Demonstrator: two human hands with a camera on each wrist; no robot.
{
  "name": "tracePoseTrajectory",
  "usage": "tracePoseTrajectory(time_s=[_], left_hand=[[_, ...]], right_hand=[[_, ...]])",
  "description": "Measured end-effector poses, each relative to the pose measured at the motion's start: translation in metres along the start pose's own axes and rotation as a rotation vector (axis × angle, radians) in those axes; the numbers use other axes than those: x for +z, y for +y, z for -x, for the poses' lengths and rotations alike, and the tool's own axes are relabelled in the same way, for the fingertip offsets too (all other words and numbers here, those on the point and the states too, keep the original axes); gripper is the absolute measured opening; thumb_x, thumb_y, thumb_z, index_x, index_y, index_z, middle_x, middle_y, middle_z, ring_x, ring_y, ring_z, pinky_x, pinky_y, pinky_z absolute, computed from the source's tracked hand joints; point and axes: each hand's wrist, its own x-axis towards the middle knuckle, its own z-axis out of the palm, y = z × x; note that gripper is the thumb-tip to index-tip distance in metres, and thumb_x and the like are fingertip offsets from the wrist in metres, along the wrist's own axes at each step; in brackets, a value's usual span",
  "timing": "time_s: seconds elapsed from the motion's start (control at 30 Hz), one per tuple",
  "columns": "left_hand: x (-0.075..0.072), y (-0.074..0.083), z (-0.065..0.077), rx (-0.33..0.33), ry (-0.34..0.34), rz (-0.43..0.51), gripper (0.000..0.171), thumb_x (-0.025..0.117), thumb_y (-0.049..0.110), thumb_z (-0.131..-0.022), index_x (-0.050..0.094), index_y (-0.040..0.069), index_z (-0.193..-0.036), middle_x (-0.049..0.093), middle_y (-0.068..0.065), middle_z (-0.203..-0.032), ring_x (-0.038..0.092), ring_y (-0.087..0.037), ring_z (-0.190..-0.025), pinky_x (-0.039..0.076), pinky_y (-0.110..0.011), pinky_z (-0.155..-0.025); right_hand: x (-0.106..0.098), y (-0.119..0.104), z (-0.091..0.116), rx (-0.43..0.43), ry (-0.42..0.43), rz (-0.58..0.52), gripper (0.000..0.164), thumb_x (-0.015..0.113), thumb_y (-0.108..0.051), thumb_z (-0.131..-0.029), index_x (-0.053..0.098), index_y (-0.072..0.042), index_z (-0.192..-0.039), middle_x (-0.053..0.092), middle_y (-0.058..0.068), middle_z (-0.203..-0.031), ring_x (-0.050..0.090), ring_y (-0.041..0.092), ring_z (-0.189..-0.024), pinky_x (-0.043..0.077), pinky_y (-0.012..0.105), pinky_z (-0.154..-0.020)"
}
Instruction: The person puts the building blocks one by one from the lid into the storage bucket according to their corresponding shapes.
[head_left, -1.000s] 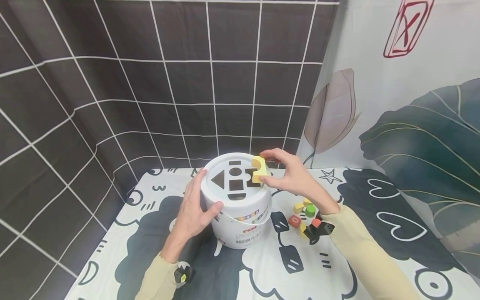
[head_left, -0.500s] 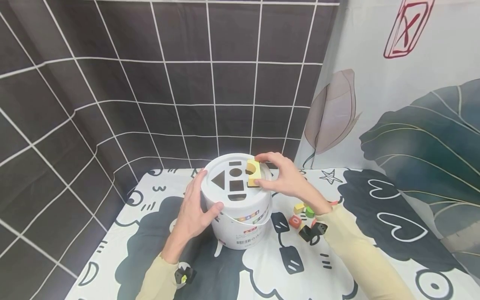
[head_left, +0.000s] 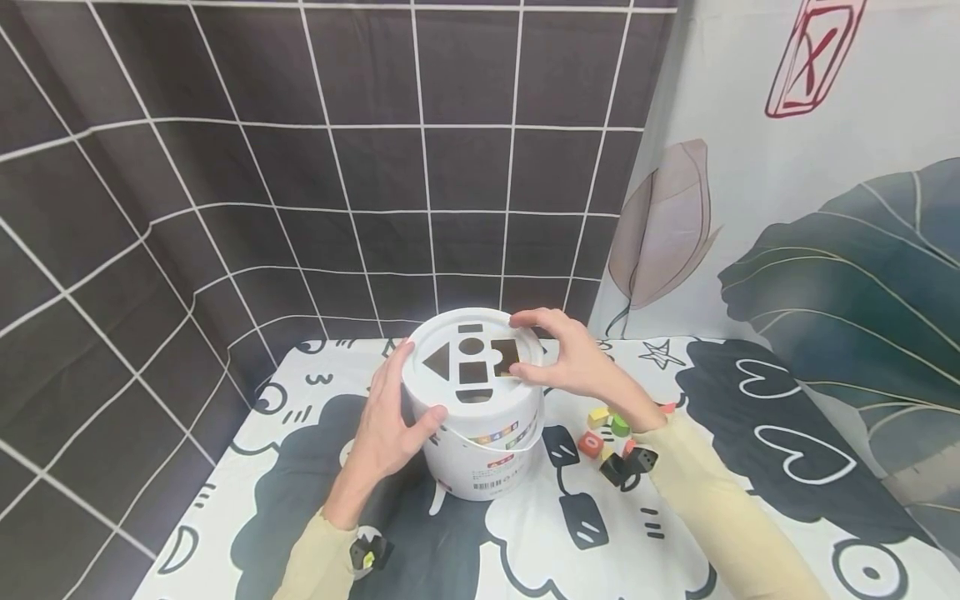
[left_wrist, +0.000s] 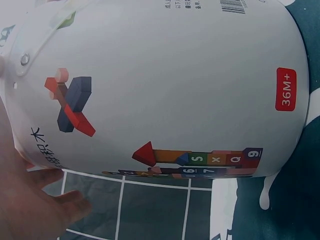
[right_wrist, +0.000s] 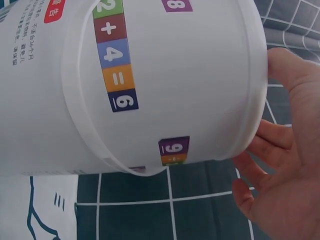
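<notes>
A white shape-sorter bucket stands upright, its lid cut with several holes, including a triangle, a circle and a notched opening. My left hand rests against the bucket's left side, fingers extended along the rim and thumb on the front wall. Over the right side of the lid, my right hand holds nothing; its thumb and fingertips stay apart around the notched hole. In the right wrist view those fingers lie close to the lid's edge. No yellow block shows between them.
Right of the bucket lie small blocks, among them a red one, a green one and a yellow one, partly behind the right wrist's camera. A dark gridded cloth hangs behind the patterned tablecloth.
The yellow notched block, pinched in my right hand, moved left over the notched hole and sank out of sight through it. My right hand is now without it; my left hand stays put.
</notes>
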Motion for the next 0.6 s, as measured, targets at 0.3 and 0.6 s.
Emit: tracePoseTrajectory(time_s=[0.3, 0.6], left_hand=[[0.001, -0.001, 0.000, 0.007, -0.001, -0.001, 0.092, 0.066, 0.053, -0.084, 0.030, 0.009, -0.156, 0.029, -0.015, -0.160, 0.027, -0.036, -0.145, 0.027, -0.064, -0.109], [0.001, -0.002, 0.001, 0.008, 0.004, 0.008, 0.091, 0.067, 0.048, -0.082, 0.030, 0.009, -0.156, 0.031, -0.015, -0.159, 0.029, -0.037, -0.144, 0.027, -0.065, -0.109]], right_hand=[[-0.022, 0.010, 0.025, 0.040, 0.080, -0.007, 0.047, 0.075, -0.012, -0.086, 0.061, -0.004, -0.130, 0.064, 0.010, -0.127, 0.057, 0.027, -0.119, 0.043, 0.050, -0.098], [-0.040, 0.035, 0.065, 0.144, 0.135, 0.030, 0.040, 0.070, -0.001, -0.088, 0.061, 0.001, -0.128, 0.064, 0.015, -0.122, 0.058, 0.028, -0.111, 0.046, 0.036, -0.089]])
